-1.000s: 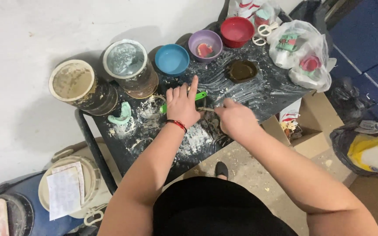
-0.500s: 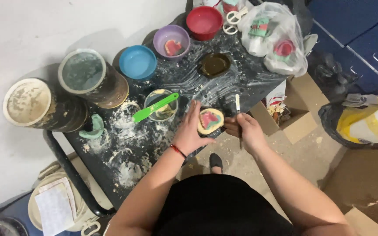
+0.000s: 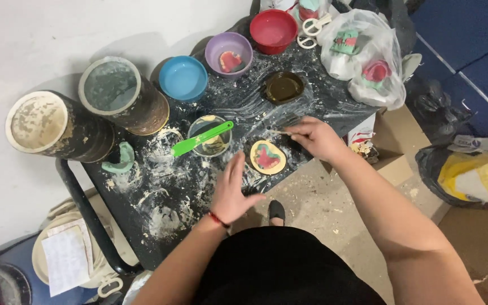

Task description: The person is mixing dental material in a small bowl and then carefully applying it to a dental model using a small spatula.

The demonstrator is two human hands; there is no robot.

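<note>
Mould (image 3: 268, 157) lies between spread left fingers (image 3: 234, 169) and right fingers (image 3: 299, 131) pinching a thin tool (image 3: 279, 133).

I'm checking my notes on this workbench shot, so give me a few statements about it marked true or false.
1. The right hand holds a thin tool over the yellow mould with a pink and green cast. True.
2. The left hand grips the green spatula. False: it is open and empty; the spatula rests across a clear cup.
3. The blue bowl stands between a tin and the purple bowl. True.
4. The red bowl lies on the floor. False: it stands on the black table.
</note>
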